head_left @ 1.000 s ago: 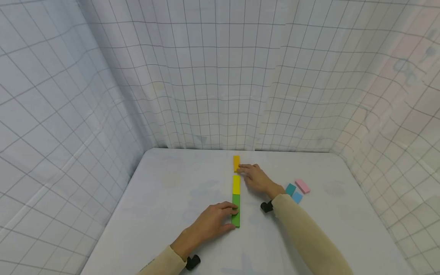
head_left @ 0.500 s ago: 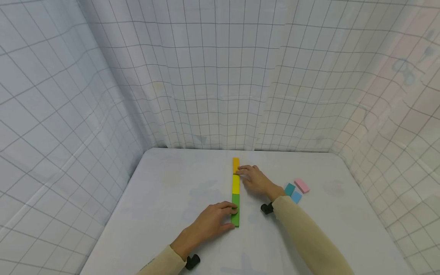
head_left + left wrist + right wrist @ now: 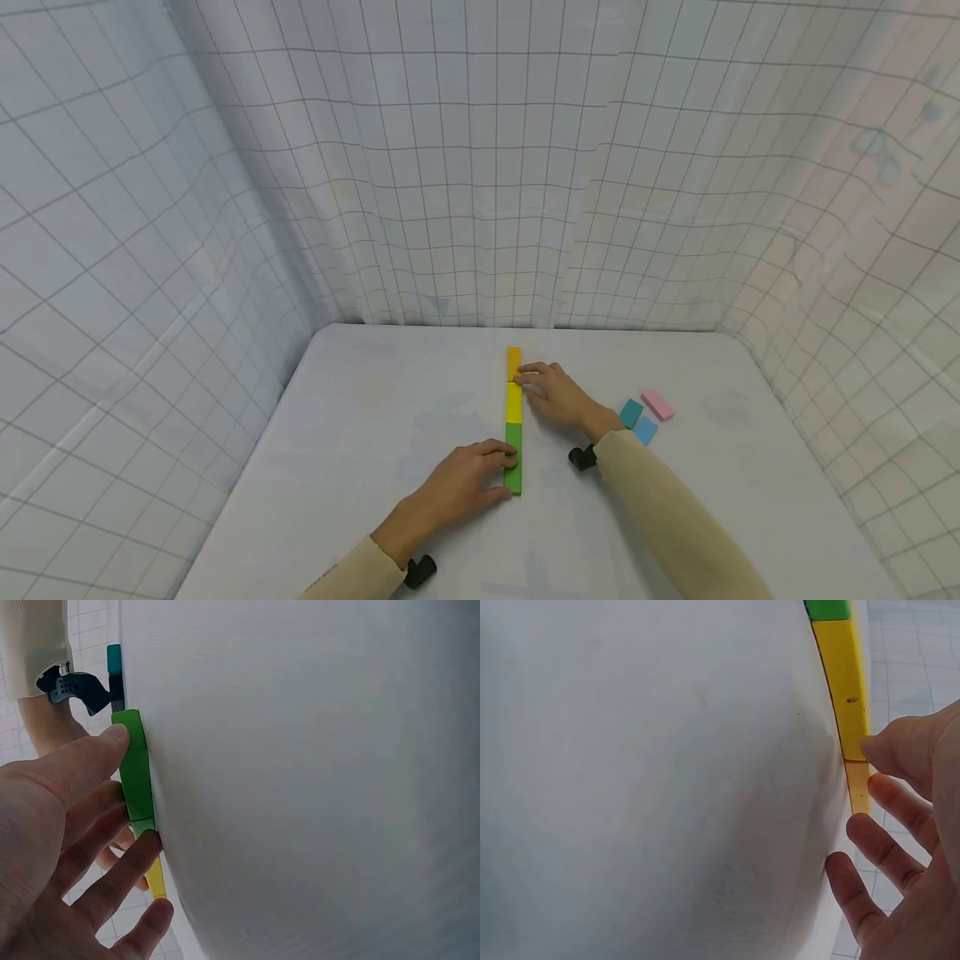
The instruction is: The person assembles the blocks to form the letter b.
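Green blocks (image 3: 513, 479), a yellow block (image 3: 513, 403) and an orange-yellow block (image 3: 513, 358) lie end to end in one straight row running away from me. My left hand (image 3: 465, 482) rests at the row's near end, thumb by the last green block and fingertips over the green. In the left wrist view, a seam shows between green blocks (image 3: 136, 784). My right hand (image 3: 558, 393) touches the orange-yellow block with its fingertips from the right. In the right wrist view, the thumb lies at the yellow block's (image 3: 844, 690) far end, beside the joint.
Right of the row, near the right wrist, lie a teal block (image 3: 630, 413), a light blue block (image 3: 646, 431) and a pink block (image 3: 657, 405). A white cloth covers the table (image 3: 360, 450). Gridded curtains (image 3: 480, 167) stand at the back and both sides.
The orange-yellow block has slid towards me under my right fingertips, and the gap to the yellow block has shut. My left hand stays on the green blocks.
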`<state>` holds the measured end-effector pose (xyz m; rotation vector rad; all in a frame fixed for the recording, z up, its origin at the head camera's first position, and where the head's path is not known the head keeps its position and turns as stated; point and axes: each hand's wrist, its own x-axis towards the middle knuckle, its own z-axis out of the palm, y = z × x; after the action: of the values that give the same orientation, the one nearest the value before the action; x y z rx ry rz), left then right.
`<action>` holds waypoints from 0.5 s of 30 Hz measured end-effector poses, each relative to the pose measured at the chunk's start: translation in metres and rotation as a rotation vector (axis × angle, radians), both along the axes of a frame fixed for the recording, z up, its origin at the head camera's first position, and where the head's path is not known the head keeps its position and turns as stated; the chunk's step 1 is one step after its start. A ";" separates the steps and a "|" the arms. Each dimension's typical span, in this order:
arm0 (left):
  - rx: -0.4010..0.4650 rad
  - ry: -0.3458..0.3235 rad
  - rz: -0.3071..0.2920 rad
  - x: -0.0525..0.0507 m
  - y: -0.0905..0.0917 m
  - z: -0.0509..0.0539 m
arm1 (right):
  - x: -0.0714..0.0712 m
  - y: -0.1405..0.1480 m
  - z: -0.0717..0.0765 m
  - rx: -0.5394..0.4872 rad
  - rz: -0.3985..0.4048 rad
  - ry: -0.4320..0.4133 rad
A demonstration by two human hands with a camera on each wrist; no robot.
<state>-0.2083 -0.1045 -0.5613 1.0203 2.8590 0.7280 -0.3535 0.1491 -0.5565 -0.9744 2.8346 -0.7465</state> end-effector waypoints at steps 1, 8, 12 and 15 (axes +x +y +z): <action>-0.002 0.001 0.002 0.000 0.000 0.000 | 0.000 0.000 0.000 0.000 0.002 0.004; -0.002 0.002 0.003 0.000 0.000 0.001 | 0.001 0.001 0.001 -0.013 0.007 0.011; 0.000 0.000 0.002 0.000 0.000 0.001 | 0.003 0.001 0.002 -0.012 0.008 0.012; -0.001 -0.002 0.004 0.000 0.000 0.001 | 0.003 0.000 0.002 -0.009 0.006 0.011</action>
<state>-0.2085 -0.1048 -0.5604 1.0136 2.8603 0.7276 -0.3501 0.1492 -0.5549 -0.9905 2.8390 -0.7570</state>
